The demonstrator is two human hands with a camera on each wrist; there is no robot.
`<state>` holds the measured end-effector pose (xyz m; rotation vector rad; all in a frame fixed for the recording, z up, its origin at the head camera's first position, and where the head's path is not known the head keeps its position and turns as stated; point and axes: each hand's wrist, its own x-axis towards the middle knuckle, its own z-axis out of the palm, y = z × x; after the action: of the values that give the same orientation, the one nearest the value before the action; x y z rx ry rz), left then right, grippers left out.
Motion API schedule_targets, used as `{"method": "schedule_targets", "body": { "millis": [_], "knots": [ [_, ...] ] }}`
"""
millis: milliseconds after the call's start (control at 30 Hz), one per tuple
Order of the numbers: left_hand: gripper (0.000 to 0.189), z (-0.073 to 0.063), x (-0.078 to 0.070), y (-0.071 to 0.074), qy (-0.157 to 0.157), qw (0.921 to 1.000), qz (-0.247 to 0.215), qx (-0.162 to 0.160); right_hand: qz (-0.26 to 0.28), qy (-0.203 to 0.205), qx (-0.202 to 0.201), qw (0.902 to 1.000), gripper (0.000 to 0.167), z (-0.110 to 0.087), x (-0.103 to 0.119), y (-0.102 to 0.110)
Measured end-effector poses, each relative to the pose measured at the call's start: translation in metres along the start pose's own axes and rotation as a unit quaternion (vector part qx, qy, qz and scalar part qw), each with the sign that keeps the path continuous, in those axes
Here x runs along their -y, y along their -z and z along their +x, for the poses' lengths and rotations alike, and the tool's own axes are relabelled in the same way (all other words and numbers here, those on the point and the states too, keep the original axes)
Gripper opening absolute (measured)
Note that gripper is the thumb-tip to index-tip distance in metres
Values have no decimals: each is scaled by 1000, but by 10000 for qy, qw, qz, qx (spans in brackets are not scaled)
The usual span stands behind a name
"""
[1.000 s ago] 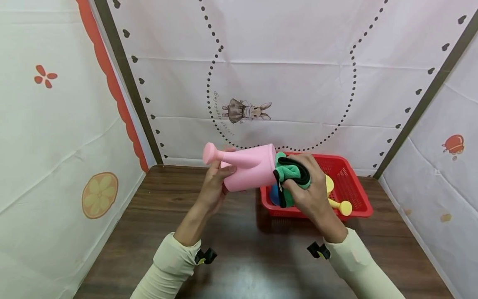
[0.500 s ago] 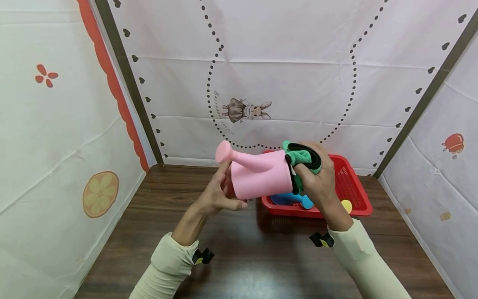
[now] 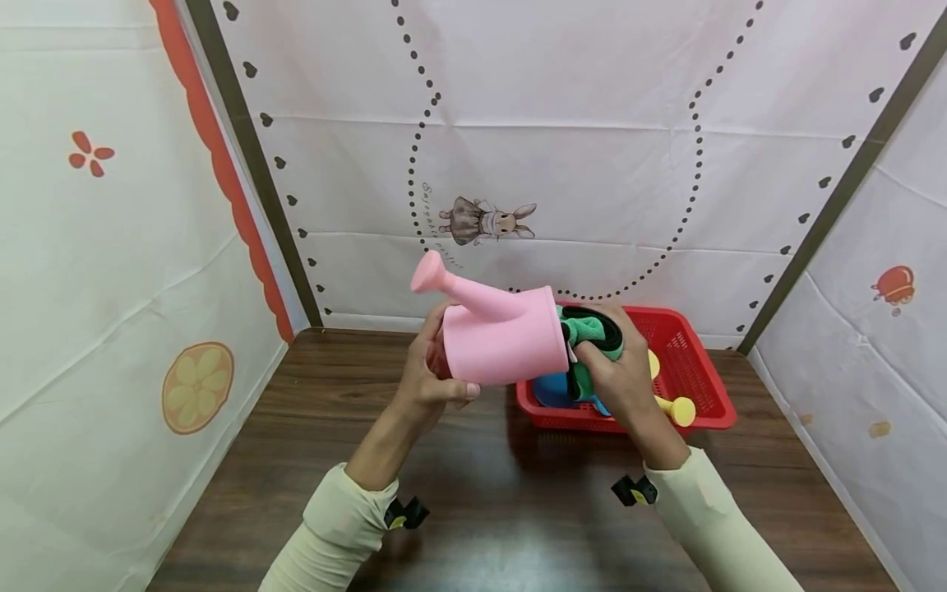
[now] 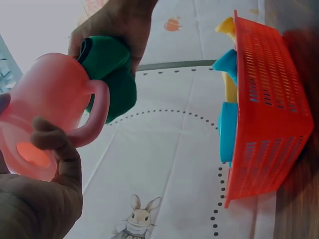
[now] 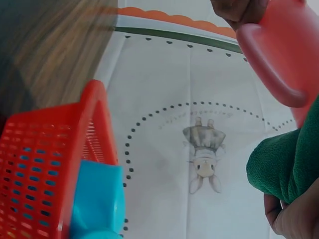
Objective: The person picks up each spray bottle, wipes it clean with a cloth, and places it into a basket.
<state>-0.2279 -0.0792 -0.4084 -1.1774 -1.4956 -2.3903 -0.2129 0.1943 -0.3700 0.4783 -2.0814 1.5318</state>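
A pink watering can [image 3: 503, 341] is held on its side above the table, its spout pointing up and to the left. My left hand [image 3: 423, 374] grips it around the base, thumb along the near side. In the left wrist view the can's looped handle [image 4: 97, 117] shows below the body. My right hand [image 3: 620, 366] clutches a bunched green cloth [image 3: 588, 329] with black edging against the can's rim at the open end. The part of the cloth by the opening is hidden behind the rim.
Behind the right hand, a red perforated basket [image 3: 699, 374] stands on the dark wooden table [image 3: 488, 493]. It holds a blue piece [image 3: 551, 390] and a yellow piece [image 3: 679, 410]. Printed white sheets [image 3: 577, 74] enclose the table at the back and both sides.
The can has shifted right, then partly back left, and turned so its spout points higher. My left thumb has moved from the can's upper face to its near side. The cloth has moved with the can.
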Motion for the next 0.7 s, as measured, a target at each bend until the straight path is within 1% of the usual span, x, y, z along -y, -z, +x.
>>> {"method": "schedule_targets", "body": {
  "millis": [67, 167, 267, 333, 433, 533, 600, 700],
  "knots": [
    [94, 1, 0, 1, 41, 9999, -61, -141, -115, 95, 53, 9999, 41, -3, -1, 0],
    [93, 2, 1, 4, 98, 9995, -183, -234, -260, 239, 96, 9993, 43, -7, -1, -1],
    [90, 3, 3, 8, 158, 9994, -253, -196, -298, 370, 95, 9988, 47, -9, 2, 0],
    [89, 2, 4, 11, 261, 9992, -266, -162, -249, 479, 69, 9985, 47, -10, 6, 1],
    [86, 1, 6, 13, 438, 9989, -147, -108, -137, 702, 8, 9974, 48, -9, 14, 3],
    [86, -1, 6, 12, 555, 9983, 112, -113, -73, 849, -44, 9964, 49, -6, 22, 5],
    [88, -1, 6, 11, 562, 9980, 247, -131, -48, 880, -72, 9961, 48, -3, 26, 6],
    [90, -1, 5, 8, 500, 9981, 335, -149, -28, 815, -104, 9966, 45, 2, 31, 5]
  ]
}}
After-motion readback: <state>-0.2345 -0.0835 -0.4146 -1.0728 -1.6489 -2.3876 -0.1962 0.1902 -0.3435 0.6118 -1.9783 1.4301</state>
